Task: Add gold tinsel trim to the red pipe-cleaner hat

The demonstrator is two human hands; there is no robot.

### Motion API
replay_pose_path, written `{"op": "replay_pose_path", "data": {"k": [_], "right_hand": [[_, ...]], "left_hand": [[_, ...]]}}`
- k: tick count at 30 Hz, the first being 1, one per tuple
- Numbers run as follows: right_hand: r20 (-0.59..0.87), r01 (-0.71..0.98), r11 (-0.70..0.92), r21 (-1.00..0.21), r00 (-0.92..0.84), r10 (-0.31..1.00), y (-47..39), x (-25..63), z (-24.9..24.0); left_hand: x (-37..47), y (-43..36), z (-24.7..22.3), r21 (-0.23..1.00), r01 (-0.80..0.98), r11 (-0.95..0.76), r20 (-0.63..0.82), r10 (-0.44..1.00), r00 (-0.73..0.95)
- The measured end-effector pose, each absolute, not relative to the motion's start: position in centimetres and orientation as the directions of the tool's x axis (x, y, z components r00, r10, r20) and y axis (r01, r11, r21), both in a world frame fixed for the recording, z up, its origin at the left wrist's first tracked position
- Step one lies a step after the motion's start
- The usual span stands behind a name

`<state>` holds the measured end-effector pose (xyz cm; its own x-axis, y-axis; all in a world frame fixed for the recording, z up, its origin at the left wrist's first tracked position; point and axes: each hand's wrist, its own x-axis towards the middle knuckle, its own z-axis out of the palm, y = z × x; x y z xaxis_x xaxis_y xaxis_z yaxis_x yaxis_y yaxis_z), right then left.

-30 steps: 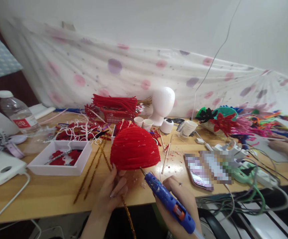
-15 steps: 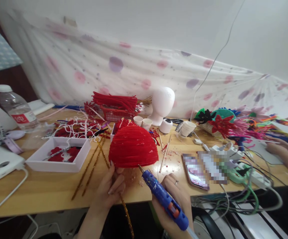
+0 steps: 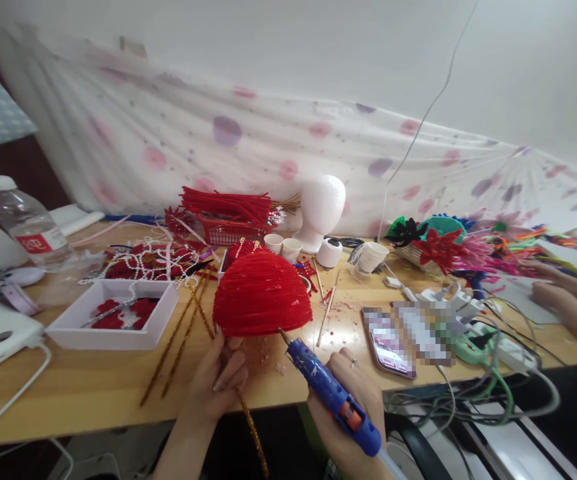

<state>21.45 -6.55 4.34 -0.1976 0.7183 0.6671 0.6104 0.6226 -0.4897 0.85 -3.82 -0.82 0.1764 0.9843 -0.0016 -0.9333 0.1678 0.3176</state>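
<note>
In the head view, we hold the red dome [image 3: 262, 293] above the bench [image 3: 98, 400], rounded top up, long axis left to right, our left hand [image 3: 221, 377] gripping its near-left rim. Our right hand [image 3: 351, 400] wraps the blue glue gun [image 3: 333, 397], nozzle pointing far-left at the rim.

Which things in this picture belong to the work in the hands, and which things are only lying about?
In the work:
red domed piece, held by the left hand
blue glue gun, in the right hand
gold strip, at the left hand

Apparently just lying about:
phone
water bottle
paper cups
</note>
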Motion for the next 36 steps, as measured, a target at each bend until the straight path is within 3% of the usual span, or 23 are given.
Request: {"op": "replay_pose_path", "data": {"k": [4, 16, 36], "right_hand": [[0.673, 0.618, 0.629, -0.471, -0.209, 0.709, -6.5, 21.8, 4.2], [0.614, 0.492, 0.643, -0.587, -0.248, 0.750, -6.8, 20.7, 5.9], [0.567, 0.621, 0.586, -0.521, -0.261, 0.781, -6.1, 22.5, 6.8]], "left_hand": [[0.9, -3.8, -0.8, 0.313, -0.937, 0.155, 0.000, 0.987, 0.164], [0.9, -3.8, -0.8, 0.324, -0.933, 0.157, -0.010, 0.987, 0.163], [1.0, -3.7, -0.4, 0.326, -0.933, 0.153, -0.025, 0.988, 0.153]]}}
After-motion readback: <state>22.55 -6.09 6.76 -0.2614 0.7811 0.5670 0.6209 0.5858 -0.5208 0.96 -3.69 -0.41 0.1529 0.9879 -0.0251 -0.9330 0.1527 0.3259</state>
